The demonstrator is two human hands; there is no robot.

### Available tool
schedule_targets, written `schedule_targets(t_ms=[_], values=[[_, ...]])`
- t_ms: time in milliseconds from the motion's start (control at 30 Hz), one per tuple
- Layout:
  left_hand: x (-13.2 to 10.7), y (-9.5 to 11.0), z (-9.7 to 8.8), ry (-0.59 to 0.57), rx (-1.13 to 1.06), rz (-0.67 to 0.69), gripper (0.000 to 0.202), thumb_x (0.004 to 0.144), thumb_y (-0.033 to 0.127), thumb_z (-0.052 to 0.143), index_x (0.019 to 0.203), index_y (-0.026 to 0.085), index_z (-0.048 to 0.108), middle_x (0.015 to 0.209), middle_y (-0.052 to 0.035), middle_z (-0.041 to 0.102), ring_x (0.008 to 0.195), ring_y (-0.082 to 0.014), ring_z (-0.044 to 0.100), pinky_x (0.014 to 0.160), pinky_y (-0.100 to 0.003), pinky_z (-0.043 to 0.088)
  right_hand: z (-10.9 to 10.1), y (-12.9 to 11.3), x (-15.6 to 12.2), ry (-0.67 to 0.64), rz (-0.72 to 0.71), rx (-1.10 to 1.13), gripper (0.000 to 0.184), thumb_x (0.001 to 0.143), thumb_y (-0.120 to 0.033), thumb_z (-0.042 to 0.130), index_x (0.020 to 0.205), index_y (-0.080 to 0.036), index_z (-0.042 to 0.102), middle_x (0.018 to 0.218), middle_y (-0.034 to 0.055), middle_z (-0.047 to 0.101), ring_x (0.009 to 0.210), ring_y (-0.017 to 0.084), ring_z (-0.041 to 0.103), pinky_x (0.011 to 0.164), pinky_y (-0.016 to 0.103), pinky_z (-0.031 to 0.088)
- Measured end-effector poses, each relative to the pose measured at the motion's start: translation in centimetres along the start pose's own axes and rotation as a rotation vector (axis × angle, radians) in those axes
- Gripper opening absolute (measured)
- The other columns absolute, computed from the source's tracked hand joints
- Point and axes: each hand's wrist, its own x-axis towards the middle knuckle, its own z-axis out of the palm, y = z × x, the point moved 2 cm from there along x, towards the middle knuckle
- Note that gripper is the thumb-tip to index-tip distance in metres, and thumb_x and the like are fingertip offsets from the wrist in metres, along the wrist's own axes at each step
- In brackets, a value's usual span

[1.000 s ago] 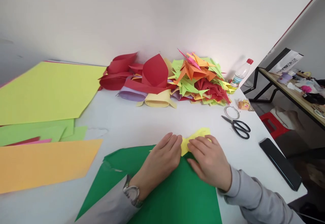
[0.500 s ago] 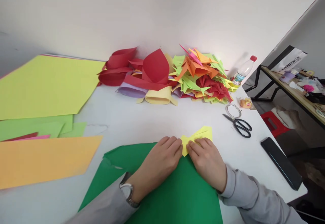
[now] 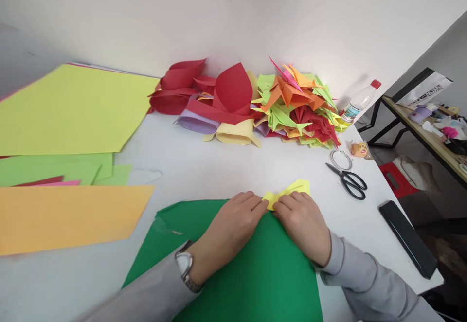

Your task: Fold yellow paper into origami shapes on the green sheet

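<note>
Yellow folded paper [image 3: 299,186] runs sideways from the left hand [image 3: 237,222], poking out beyond the right hand [image 3: 305,222]. Both hold it, fingers bent.

The head camera looks down across the table [image 3: 204,171].

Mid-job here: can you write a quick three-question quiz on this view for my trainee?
1. True or false: the black-handled scissors lie to the right of the green sheet.
2. Multiple choice: what do the left hand and the right hand both touch?
A) the orange sheet
B) the folded yellow paper
C) the black phone-like slab
3. Fill in: the wristwatch is worn on the ____ wrist.

Key: 1. True. 2. B. 3. left.
</note>
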Motion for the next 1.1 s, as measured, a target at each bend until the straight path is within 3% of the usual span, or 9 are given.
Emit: schedule_targets(t_ms=[167,300,400,567,700,800,867,967,1100], values=[[0.9,-2.1,0.3,0.003,-0.247,-0.111,0.024,0.097,0.026,0.044,0.094,0.018,0.066,0.080,-0.0032,0.069,0.076,-0.0189,0.056,0.069,-0.032,0.041,-1.8,1.5,3.1,-0.302,0.034,-0.038,0.018,0.089,-0.016,0.058,0.074,-0.019,0.066,0.073,0.0048,0.069,0.065,0.019,0.063,0.055,0.030,0.035],[1.1,-2.9,0.6,-0.033,-0.315,-0.213,0.022,0.095,0.026,0.048,0.095,0.022,0.070,0.076,-0.0012,0.071,0.077,-0.0187,0.057,0.069,-0.032,0.038,-2.8,1.9,4.3,-0.395,0.063,-0.070,0.019,0.089,-0.022,0.059,0.073,-0.018,0.068,0.070,0.0099,0.070,0.064,0.023,0.066,0.054,0.030,0.036],[1.1,-2.9,0.8,-0.048,-0.334,-0.237,0.023,0.094,0.027,0.048,0.092,0.022,0.071,0.074,-0.0014,0.071,0.077,-0.0189,0.058,0.069,-0.032,0.038,-4.0,1.4,3.8,-0.290,0.070,-0.063,0.019,0.088,-0.009,0.055,0.075,-0.016,0.066,0.068,0.0102,0.069,0.064,0.023,0.064,0.062,0.034,0.041],[0.9,-3.0,0.8,-0.025,-0.350,-0.257,0.027,0.095,0.030,0.045,0.091,0.022,0.070,0.072,-0.0013,0.070,0.077,-0.0183,0.059,0.070,-0.032,0.038,-5.3,0.8,2.9,-0.045,0.178,0.046,0.027,0.087,-0.003,0.045,0.101,-0.014,0.064,0.087,0.0126,0.069,0.078,0.027,0.062,0.068,0.038,0.048],[1.0,-2.9,0.6,-0.033,-0.362,-0.268,0.025,0.093,0.030,0.047,0.091,0.022,0.071,0.074,-0.0016,0.070,0.077,-0.0182,0.060,0.069,-0.031,0.039,-4.5,1.2,2.3,0.027,0.202,0.307,0.041,0.087,-0.003,0.037,0.123,-0.014,0.053,0.097,0.0117,0.067,0.083,0.024,0.065,0.074,0.038,0.052],[1.0,-2.9,0.5,-0.033,-0.361,-0.274,0.025,0.093,0.031,0.047,0.090,0.022,0.071,0.073,-0.0018,0.070,0.077,-0.0183,0.060,0.069,-0.031,0.040,-3.2,1.6,2.3,-0.011,0.201,0.480,0.044,0.086,-0.003,0.038,0.127,-0.015,0.050,0.100,0.0112,0.065,0.077,0.020,0.066,0.072,0.036,0.054],[0.9,-2.9,0.5,-0.030,-0.360,-0.278,0.025,0.093,0.030,0.047,0.093,0.023,0.071,0.075,-0.0020,0.071,0.077,-0.0183,0.060,0.069,-0.031,0.040,-2.1,2.0,2.7,-0.090,0.253,0.626,0.037,0.086,-0.006,0.042,0.121,-0.015,0.053,0.097,0.0102,0.065,0.057,0.013,0.062,0.057,0.029,0.053],[0.9,-3.0,0.6,-0.030,-0.358,-0.270,0.025,0.092,0.029,0.048,0.095,0.024,0.072,0.073,-0.0017,0.070,0.077,-0.0184,0.059,0.068,-0.030,0.040,-0.6,2.5,3.6,-0.215,0.350,0.907,0.021,0.088,-0.013,0.049,0.108,-0.017,0.055,0.085,0.0025,0.064,0.035,0.005,0.050,0.033,0.018,0.040],[0.9,-2.9,0.6,-0.007,-0.363,-0.268,0.028,0.094,0.032,0.047,0.088,0.023,0.072,0.068,-0.0014,0.068,0.073,-0.0183,0.058,0.066,-0.030,0.039,0.8,2.7,4.2,-0.373,0.428,1.086,0.004,0.088,-0.015,0.052,0.087,-0.019,0.052,0.054,-0.0078,0.054,0.029,0.006,0.049,0.026,0.013,0.034]])
